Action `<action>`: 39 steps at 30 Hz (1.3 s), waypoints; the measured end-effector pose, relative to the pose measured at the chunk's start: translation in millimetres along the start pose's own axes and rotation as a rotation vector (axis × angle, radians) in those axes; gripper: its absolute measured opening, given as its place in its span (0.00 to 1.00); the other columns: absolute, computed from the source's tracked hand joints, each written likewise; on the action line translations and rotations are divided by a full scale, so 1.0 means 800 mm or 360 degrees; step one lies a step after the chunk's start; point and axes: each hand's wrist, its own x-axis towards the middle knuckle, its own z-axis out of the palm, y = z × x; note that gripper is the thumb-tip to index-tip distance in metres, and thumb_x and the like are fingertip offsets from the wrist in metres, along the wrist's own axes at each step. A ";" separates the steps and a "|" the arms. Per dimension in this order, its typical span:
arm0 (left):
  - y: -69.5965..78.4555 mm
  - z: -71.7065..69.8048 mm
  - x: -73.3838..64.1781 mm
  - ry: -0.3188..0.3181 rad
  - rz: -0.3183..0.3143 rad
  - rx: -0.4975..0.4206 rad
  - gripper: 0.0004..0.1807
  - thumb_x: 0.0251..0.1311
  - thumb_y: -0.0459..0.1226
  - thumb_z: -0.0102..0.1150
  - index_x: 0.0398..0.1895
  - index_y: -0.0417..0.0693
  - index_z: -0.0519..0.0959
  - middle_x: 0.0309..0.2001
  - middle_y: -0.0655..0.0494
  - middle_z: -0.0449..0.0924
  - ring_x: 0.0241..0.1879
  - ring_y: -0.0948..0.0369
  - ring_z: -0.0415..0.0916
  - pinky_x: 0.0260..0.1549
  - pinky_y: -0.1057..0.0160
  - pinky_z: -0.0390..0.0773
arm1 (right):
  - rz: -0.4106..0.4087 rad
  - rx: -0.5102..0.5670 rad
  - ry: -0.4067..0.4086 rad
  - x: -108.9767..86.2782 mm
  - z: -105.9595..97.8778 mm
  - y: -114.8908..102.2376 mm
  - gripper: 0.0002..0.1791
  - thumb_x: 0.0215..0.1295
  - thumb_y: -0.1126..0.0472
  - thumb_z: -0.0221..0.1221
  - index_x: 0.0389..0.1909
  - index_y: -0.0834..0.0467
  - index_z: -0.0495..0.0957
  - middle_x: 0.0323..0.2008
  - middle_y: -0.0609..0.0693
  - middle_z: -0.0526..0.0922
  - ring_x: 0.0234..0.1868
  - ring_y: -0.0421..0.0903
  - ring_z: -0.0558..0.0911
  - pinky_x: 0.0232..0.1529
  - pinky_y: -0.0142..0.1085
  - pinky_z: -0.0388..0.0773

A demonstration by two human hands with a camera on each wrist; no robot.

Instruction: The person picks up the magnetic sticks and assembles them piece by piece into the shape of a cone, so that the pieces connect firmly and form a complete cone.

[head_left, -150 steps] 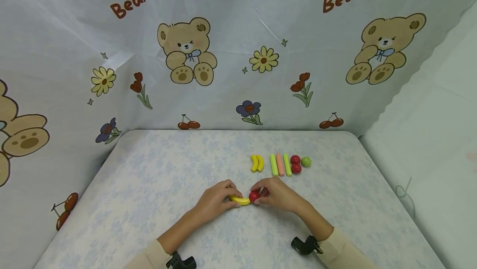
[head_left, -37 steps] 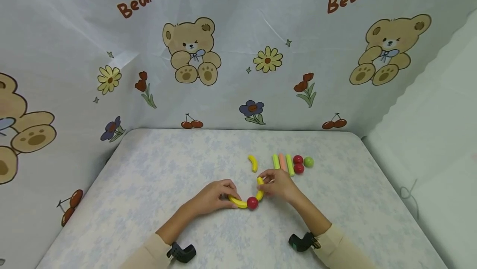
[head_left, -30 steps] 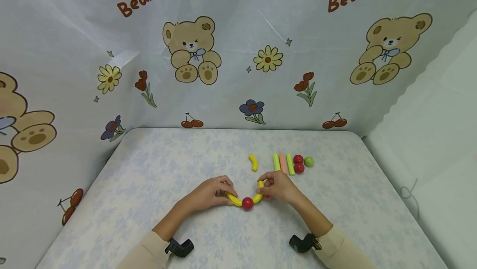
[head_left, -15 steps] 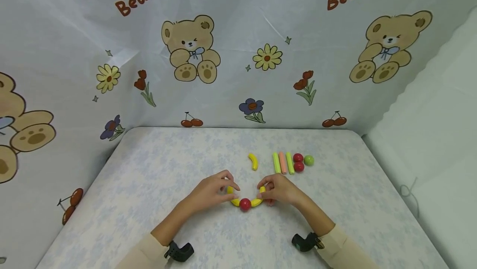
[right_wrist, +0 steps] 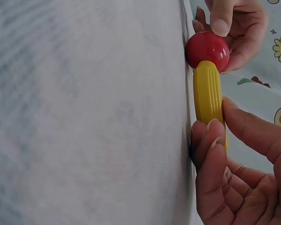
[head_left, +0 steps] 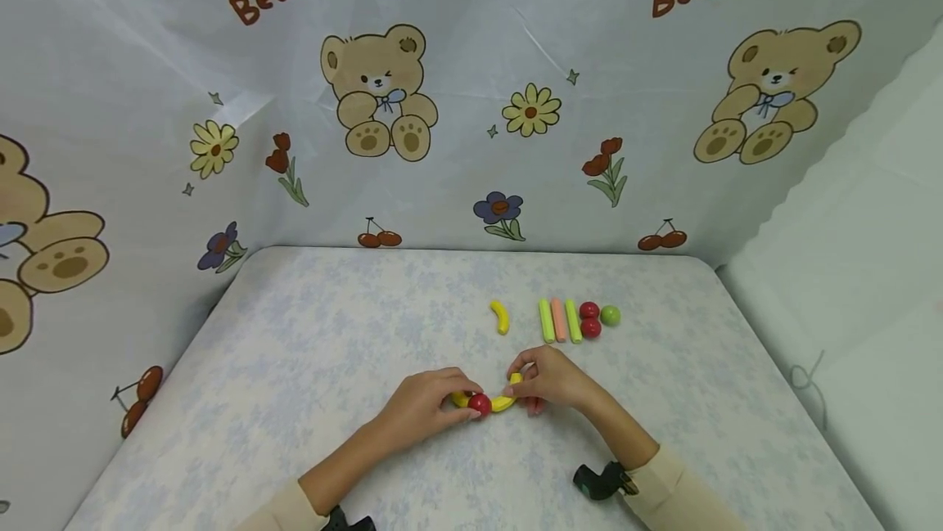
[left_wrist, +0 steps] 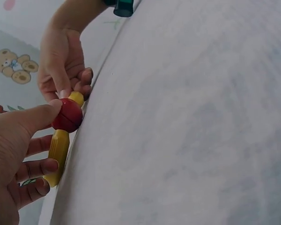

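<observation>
A glossy red ball [head_left: 480, 406] sits on the table between two yellow toy bananas, their inner ends right at it. My left hand [head_left: 418, 410] pinches the ball with thumb and forefinger, its thumb on top in the right wrist view. Its other fingers lie along the left banana [left_wrist: 59, 152], partly hidden under the hand in the head view. My right hand [head_left: 556, 378] holds the outer end of the right banana [right_wrist: 208, 93] between thumb and fingers. Together the bananas and ball make a shallow upward-curving row.
Farther back lies a single toy banana [head_left: 500, 317]. To its right are two light green sticks with a pink stick [head_left: 558, 321] between them, then two red balls [head_left: 590, 319] and a green ball [head_left: 610, 316]. A bear-print cloth [head_left: 449, 187] hangs behind the table [head_left: 331, 310].
A second banana came from the back pair to the ball's right side. The ball and bananas slid slightly left. My left hand let go of the left banana and took hold of the ball.
</observation>
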 end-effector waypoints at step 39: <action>-0.012 0.014 -0.009 0.0252 0.0096 -0.0207 0.15 0.58 0.48 0.74 0.48 0.62 0.86 0.45 0.71 0.81 0.31 0.69 0.74 0.31 0.73 0.76 | -0.0018 -0.0039 -0.0059 -0.005 -0.003 0.005 0.12 0.62 0.60 0.71 0.38 0.63 0.82 0.20 0.55 0.83 0.17 0.45 0.81 0.21 0.35 0.78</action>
